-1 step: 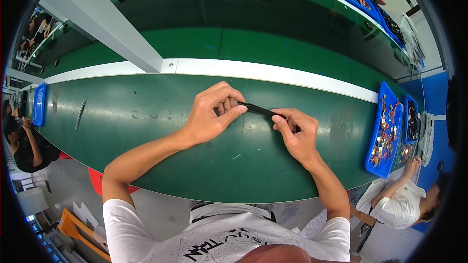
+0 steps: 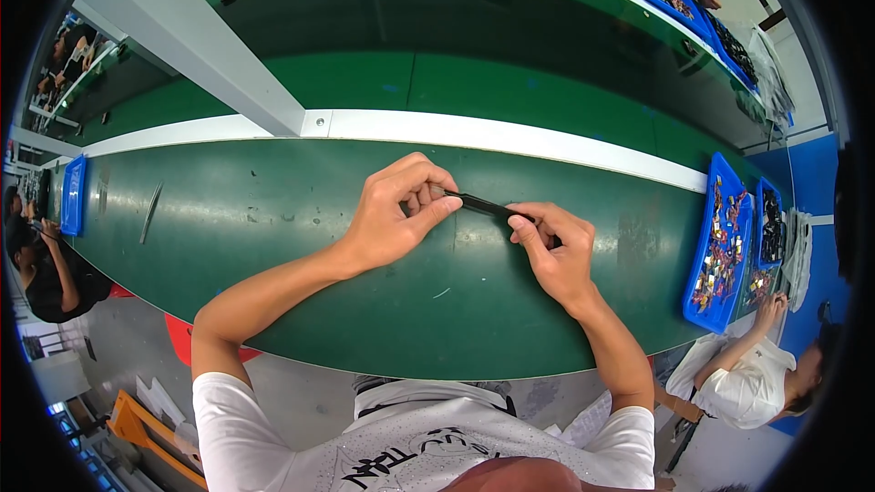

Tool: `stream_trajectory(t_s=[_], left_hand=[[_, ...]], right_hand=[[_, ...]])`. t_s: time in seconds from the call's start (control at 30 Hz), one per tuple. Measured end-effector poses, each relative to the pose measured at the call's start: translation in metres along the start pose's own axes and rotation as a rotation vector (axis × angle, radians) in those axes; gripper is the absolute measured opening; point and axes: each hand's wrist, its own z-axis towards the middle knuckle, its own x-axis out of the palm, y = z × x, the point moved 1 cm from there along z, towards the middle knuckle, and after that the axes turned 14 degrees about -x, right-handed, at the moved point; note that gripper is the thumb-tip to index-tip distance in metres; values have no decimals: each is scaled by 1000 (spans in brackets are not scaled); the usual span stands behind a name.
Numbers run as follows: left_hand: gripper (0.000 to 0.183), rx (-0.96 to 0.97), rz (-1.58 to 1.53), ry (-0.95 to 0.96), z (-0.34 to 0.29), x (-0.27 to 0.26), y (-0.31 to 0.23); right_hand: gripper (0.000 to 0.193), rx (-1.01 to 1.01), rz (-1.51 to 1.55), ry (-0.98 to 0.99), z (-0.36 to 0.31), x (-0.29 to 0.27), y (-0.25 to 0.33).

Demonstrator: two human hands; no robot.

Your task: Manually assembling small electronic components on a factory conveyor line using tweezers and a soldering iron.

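Above the middle of the green table (image 2: 301, 310) I hold a narrow, black, flat part (image 2: 485, 206) stretched between both hands; its exact kind cannot be made out. My left hand (image 2: 397, 210) pinches its left end between thumb and fingertips. The other end is gripped by my right hand (image 2: 558, 246), thumb on top and fingers curled round it. The part slopes slightly down toward the right. My fingers hide both of its ends.
At the right stand a blue tray (image 2: 690, 302) of small colourful parts and another blue tray (image 2: 762, 264) with black pieces. A thin metal strip (image 2: 151, 211) lies at left. Beyond the white rail (image 2: 474, 130), small dark parts sit on a conveyor. Co-workers sit nearby.
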Motion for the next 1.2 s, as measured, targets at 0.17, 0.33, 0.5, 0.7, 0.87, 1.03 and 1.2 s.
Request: stream_trajectory(t_s=[0.17,0.33,0.5,0.7,0.87,1.03,1.2], left_hand=[[8,-32,-16,-4,0,1,4],[12,-70,-10,27,-2,-1,3],[26,-83,-46,60,-3,-1,-5],[28,-85,-5,59,-2,-1,-2],[20,-26,52,43,-2,-1,2],[20,-43,48,35,-1,-1,3],[20,-47,54,41,0,-1,-1]], right_hand=[[12,31,-6,29,0,-1,2],[10,17,-18,38,1,-1,4],[10,19,-31,41,1,-1,5],[9,10,-34,55,2,-1,3],[8,-19,-31,40,0,1,1],[10,1,-35,62,1,0,1],[11,-53,-101,16,3,-2,-2]])
